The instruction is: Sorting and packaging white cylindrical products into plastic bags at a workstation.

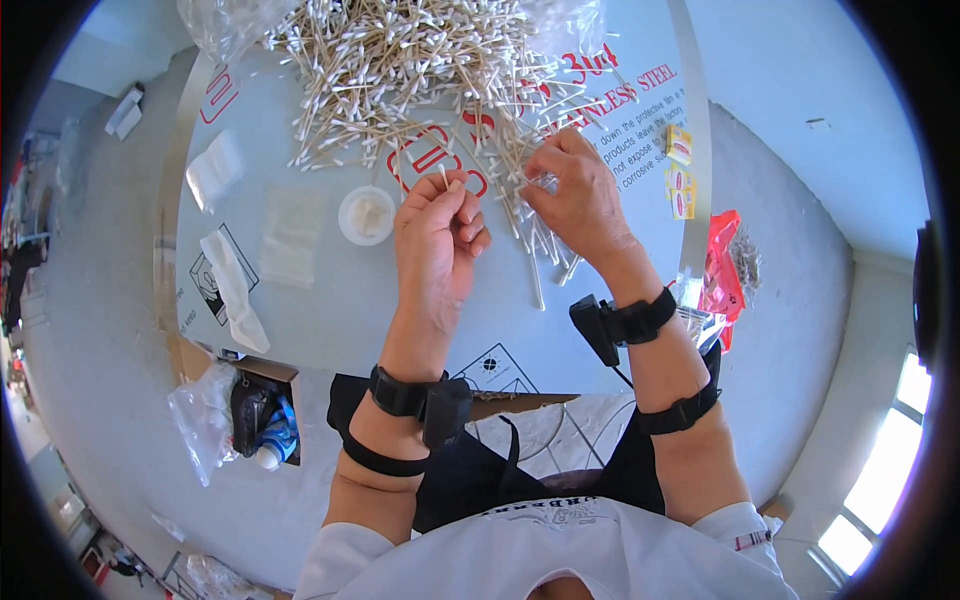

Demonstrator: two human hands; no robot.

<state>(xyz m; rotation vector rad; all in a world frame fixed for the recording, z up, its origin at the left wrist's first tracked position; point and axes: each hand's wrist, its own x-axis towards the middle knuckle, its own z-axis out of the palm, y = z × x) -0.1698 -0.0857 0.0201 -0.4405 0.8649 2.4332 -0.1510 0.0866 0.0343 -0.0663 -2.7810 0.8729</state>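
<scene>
A large heap of cotton swabs (400, 60), with pale sticks and white tips, covers the far middle of the table. My left hand (437, 225) is closed in front of the heap. Between its thumb and index finger it pinches a cotton swab (443, 173), whose white tip shows above the fingers. My right hand (582, 195) reaches in at the heap's near right edge, its fingers curled together. Something small, whitish and shiny shows at those fingers, too little to name. Loose swabs (538, 270) fan out below and beside this hand.
A small white round tub (366, 215) stands left of my left hand. Clear plastic bags (291, 245), a white packet (214, 170) and a crumpled white cloth or glove (235, 290) lie farther left. Small yellow boxes (680, 180) line the right edge, beside a red bag (722, 260).
</scene>
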